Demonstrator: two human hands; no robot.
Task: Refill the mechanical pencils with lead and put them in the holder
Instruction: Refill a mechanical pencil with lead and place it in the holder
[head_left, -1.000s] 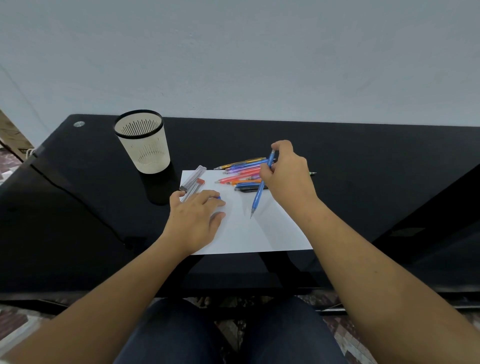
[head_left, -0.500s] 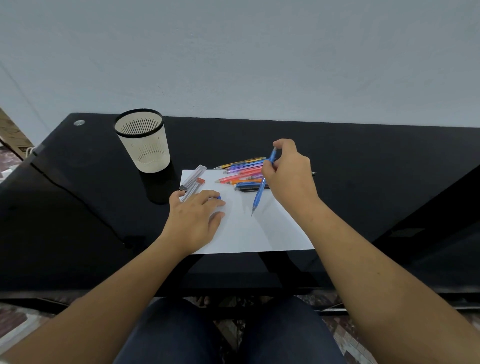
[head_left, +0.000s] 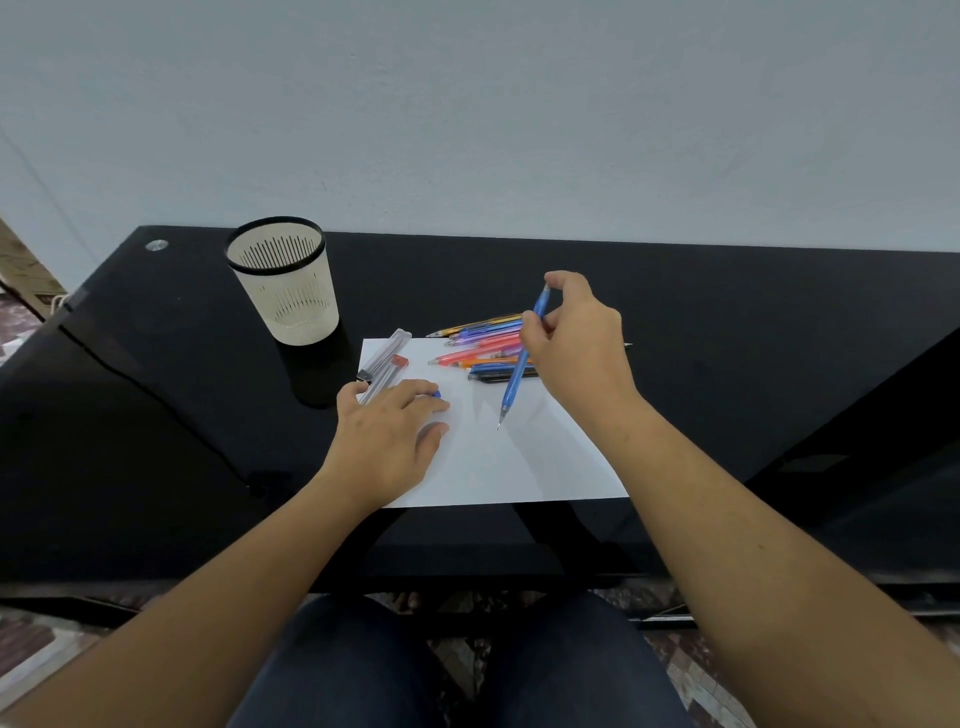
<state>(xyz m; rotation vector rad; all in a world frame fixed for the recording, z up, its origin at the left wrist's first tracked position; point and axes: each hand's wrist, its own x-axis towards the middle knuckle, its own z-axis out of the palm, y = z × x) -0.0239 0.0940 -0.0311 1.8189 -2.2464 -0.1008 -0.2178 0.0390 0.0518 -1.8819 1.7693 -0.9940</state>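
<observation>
- The right hand (head_left: 576, 345) pinches a blue mechanical pencil (head_left: 522, 358), tip down, above the white paper (head_left: 519, 462).
- The left hand (head_left: 387, 441) rests flat, fingers relaxed, beside the lead tubes (head_left: 384, 364).
- The mesh holder (head_left: 284, 283) stands upright, well left of the pencil pile (head_left: 483, 345).

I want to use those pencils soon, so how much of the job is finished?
Nothing looks finished: no pencil stands in the holder. In hand: the right hand pinches one blue pencil, tip down over the paper, while the left hand rests flat by the lead tubes. To do: the pile of coloured pencils lies waiting, none in the holder.
</observation>
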